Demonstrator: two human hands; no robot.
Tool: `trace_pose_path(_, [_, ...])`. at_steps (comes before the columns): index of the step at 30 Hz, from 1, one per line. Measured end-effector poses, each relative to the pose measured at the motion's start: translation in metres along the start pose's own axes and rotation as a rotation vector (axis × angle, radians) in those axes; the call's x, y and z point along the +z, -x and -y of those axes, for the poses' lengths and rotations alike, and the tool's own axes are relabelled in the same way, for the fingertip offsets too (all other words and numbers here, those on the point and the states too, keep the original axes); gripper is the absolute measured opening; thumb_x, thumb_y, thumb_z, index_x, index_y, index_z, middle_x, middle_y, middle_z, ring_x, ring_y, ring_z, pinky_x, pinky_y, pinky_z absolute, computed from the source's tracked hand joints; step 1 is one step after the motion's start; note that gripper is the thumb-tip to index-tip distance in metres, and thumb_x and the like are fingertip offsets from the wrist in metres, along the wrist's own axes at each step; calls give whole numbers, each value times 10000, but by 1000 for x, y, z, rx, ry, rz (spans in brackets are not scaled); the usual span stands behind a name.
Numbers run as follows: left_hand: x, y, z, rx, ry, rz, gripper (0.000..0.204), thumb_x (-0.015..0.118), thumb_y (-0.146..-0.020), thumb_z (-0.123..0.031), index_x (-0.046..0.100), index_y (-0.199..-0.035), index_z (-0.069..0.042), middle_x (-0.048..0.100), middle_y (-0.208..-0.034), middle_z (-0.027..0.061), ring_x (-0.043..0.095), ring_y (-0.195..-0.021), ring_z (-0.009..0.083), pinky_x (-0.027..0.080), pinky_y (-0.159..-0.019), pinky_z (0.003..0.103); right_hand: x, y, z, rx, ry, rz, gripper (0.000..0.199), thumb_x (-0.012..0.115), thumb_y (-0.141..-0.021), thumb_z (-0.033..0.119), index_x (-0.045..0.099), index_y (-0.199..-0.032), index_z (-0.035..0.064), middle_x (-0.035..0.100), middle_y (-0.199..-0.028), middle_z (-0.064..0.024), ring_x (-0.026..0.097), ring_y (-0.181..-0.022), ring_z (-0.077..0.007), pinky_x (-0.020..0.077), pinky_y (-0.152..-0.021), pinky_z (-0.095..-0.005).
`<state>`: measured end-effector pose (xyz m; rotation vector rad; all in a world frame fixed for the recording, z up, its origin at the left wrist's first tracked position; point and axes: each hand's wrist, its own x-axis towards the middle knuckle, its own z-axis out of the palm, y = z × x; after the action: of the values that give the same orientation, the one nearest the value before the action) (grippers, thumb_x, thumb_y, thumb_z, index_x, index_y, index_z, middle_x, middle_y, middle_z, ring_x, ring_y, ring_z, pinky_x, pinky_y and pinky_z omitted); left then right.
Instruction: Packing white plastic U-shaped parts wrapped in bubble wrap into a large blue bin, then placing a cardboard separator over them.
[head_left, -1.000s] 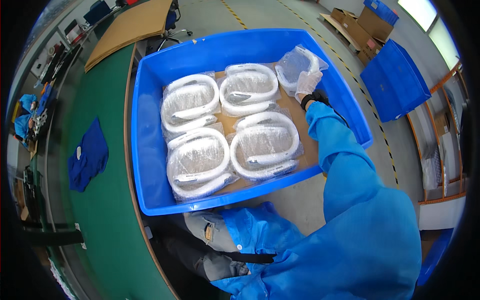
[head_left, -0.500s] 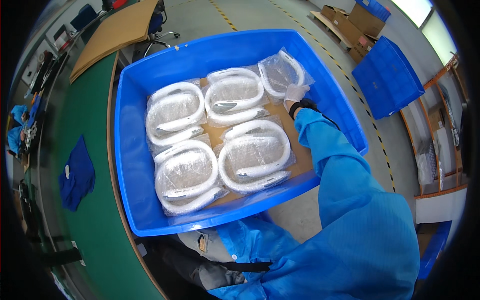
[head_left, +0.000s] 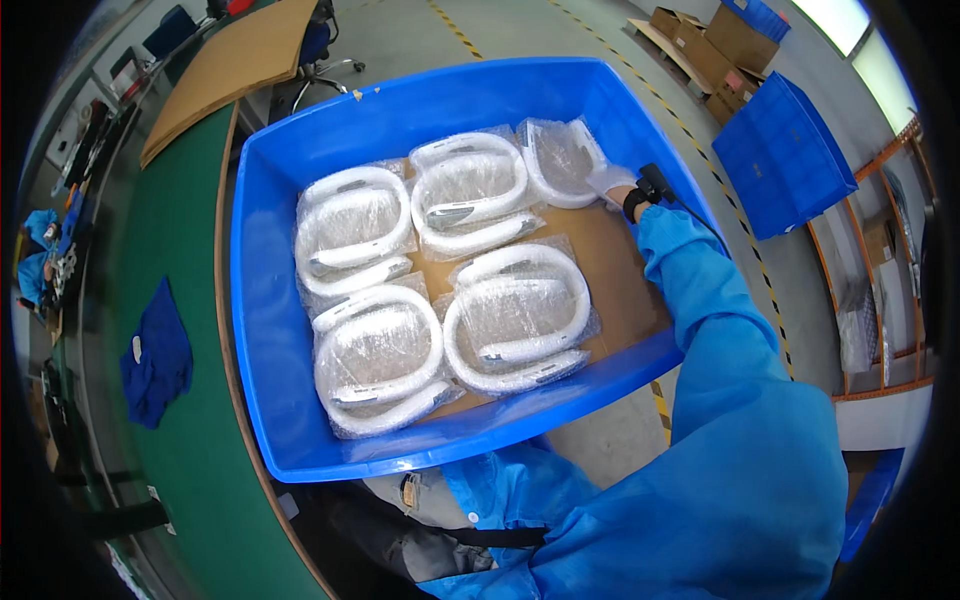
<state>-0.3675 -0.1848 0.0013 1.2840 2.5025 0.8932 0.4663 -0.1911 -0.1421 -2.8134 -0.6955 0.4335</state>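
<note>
My right hand [head_left: 609, 183], in a pale glove, reaches into the far right of a large blue bin [head_left: 262, 330]. Its fingers close on the edge of a white, curved, ring-like part in clear bubble wrap [head_left: 540, 168]; the fingertips are partly hidden. A black band and small black device [head_left: 655, 184] sit at the wrist. Several similar wrapped white parts lie flat in the bin, including a near-right one [head_left: 583, 300], a far-middle one [head_left: 520, 175] and a near-left one [head_left: 437, 345]. My left hand is out of view.
Brown cardboard [head_left: 625, 285] lines the bin's bottom. To the left runs a green-topped bench [head_left: 190, 480] with a dark blue cloth [head_left: 158, 355] and cardboard sheets [head_left: 235, 75]. Another blue bin [head_left: 785, 155] and a rack [head_left: 880, 385] stand at right.
My right hand has moved a little to the right. The wrapped part at the far right has turned and shifted slightly nearer. The other wrapped parts keep their places in the bin.
</note>
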Motion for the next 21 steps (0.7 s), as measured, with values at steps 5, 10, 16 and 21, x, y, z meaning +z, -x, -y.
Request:
trace_pose_path(5, [-9, 10, 1, -17, -34, -37, 272, 505, -928, -185, 608, -1093, 5, 625, -1022, 132, 573, -926, 231, 470, -830, 349, -11, 37, 52, -457, 113, -624, 598, 527, -860, 488, 530, -1224, 14, 506, -1273, -262, 445, -1237, -386, 390, -993, -478])
trace_pose_path(10, [-4, 11, 0, -30, -31, -71, 266, 507, -927, -177, 608, -1087, 10, 625, -1017, 128, 572, -919, 224, 470, -827, 346, 34, 4, 30, -294, 231, -497, 586, 529, -864, 505, 508, -1235, 51, 446, -1360, -228, 343, -1293, -449, 331, -1039, -498])
trace_pose_path(16, [-11, 7, 14, -48, -29, -92, 259, 510, -925, -167, 608, -1080, 15, 625, -1011, 123, 571, -910, 215, 470, -825, 342, 14, 14, 40, -279, 170, -448, 579, 531, -868, 453, 484, -1264, 34, 473, -1319, -231, 387, -1257, -443, 357, -1015, -482])
trace_pose_path(21, [-50, 0, 56, -86, -23, -157, 253, 512, -924, -159, 607, -1074, 20, 626, -1005, 120, 571, -903, 208, 470, -822, 338, 53, -7, 39, -444, 489, -296, 410, 407, -932, 325, 571, -1125, 2, 609, -1060, -222, 593, -957, -359, 435, -897, -455])
